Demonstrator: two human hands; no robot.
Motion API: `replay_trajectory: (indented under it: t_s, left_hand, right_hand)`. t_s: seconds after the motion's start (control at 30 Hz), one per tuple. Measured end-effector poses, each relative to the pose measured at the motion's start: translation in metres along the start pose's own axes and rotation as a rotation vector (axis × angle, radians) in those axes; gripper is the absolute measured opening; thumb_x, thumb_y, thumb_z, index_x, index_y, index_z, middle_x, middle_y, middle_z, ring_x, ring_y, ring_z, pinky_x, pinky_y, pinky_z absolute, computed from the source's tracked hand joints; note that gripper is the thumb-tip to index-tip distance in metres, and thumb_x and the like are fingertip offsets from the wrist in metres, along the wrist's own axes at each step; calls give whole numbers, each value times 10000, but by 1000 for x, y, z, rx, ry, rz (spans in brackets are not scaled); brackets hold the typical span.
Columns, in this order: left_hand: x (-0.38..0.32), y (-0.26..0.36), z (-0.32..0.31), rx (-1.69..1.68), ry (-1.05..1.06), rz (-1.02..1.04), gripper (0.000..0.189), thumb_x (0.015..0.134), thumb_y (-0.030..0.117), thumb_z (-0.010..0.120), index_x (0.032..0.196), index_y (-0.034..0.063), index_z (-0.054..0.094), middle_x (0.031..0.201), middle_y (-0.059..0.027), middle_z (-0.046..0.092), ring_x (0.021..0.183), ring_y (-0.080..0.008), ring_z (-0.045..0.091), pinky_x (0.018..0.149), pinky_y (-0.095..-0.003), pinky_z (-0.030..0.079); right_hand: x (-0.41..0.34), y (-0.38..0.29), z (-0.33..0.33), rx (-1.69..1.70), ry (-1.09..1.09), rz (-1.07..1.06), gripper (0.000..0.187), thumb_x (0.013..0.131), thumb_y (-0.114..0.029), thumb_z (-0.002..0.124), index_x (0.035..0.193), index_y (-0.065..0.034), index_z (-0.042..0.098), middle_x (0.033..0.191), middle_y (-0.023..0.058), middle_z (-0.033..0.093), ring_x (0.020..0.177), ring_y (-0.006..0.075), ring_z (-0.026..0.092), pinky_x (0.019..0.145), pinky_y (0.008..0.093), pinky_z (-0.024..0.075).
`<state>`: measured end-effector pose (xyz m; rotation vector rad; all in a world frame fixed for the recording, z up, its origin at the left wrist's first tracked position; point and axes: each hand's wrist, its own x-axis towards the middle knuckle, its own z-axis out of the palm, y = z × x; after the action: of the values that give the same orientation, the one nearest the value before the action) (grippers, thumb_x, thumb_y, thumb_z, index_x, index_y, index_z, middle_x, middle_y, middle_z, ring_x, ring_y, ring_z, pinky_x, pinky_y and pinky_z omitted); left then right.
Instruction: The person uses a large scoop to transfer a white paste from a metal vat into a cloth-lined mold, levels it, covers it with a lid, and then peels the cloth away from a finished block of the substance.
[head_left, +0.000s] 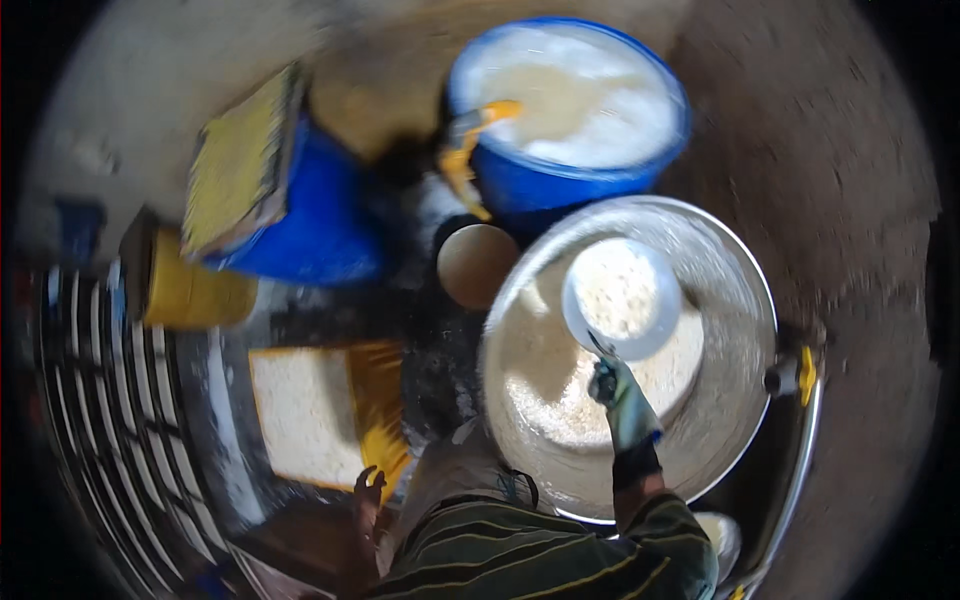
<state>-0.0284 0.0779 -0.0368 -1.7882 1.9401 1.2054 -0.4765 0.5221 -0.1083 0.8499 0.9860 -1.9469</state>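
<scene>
My right hand (611, 384), in a pale glove with a dark cuff, grips the near side of a white scoop or small bucket (664, 326). Pale, lumpy material (619, 289) fills it. It is held over a large round metal vat (739, 420), where more whitish material (551, 405) lies. My left hand (369, 484) is bare, with fingers apart, at the near corner of a yellow rectangular container (379, 390). White material (304, 412) reaches that container's rim. Whether the left hand touches it, I cannot tell.
Behind the vat stands a blue drum (562, 184) of frothy whitish liquid, with an orange-handled object (457, 161) at its rim. A round vessel (476, 266) sits left of the vat. Further left are a blue container (322, 217), a yellow one (199, 289) and a barred grille (124, 420).
</scene>
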Motion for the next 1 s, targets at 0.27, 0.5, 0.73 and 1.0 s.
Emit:
replay_trajectory:
  t_s: [0.27,0.5,0.73,1.0]
  left_hand:
    - [49,-164,29,-735,-43,-127,503,937,389,749,1289,45,646,1036,-76,719,743,-147,646,650,-325,534]
    - [71,-232,62,-839,-31,-88,351,959,331,713,1140,32,695,1004,-50,721,811,-144,667,705,-337,549]
    - [117,-291,72,-893,186,-440,367,868,305,751,1122,47,692,1104,-133,713,1002,-271,679,846,-420,556]
    - [164,-315,96,-540,408,-669,424,814,328,760,1160,92,690,1232,-202,686,1161,-366,658,943,-486,547]
  right_hand:
    - [-162,17,93,-109,-140,322,199,985,-321,616,838,-194,571,704,-80,597,612,110,594,608,350,493]
    - [-186,101,226,-176,-12,730,277,1060,-289,501,800,-197,514,603,-116,409,525,79,456,560,317,388]
    - [-83,261,311,-561,-257,985,207,1036,-239,552,1142,-79,628,719,-66,482,634,57,485,597,255,404]
    - [30,455,414,-873,-152,987,165,1031,-204,584,1086,-52,620,780,-25,546,686,83,537,668,255,466]
